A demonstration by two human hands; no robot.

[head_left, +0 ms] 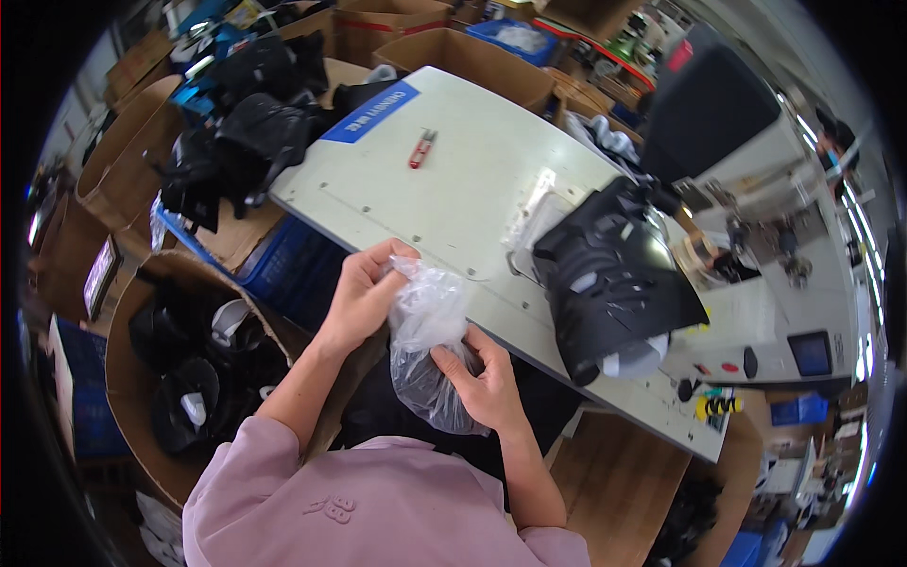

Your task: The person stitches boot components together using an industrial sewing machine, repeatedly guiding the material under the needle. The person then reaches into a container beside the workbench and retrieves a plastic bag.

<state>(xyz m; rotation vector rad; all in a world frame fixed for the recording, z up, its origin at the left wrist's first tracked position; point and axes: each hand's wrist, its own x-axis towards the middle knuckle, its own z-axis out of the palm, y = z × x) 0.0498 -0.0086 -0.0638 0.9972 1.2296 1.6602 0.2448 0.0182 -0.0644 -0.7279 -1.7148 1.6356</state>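
Observation:
A crumpled clear plastic bag [427, 326] hangs between my hands at the near edge of the white table [472, 180], with something whitish showing in its upper part that I cannot make out. My left hand [367, 295] is closed on the bag's upper left rim, thumb and fingers pinched together. Lower down, my right hand [484, 380] grips the bag's right side between thumb and fingers. To the right of the bag, a black moulded piece with slots and pale grey parts [614, 274] lies on the table. Farther back rests a small red-handled tool [422, 149], probably thread snips.
A sewing machine [784, 236] stands at the table's right end, beside a yellow-and-black coiled item [718, 406]. On the left, a cardboard box [142, 378] holds several black pieces. Black parts [260, 132] are heaped behind it, above a blue crate [298, 269]. More cardboard boxes [463, 59] line the back.

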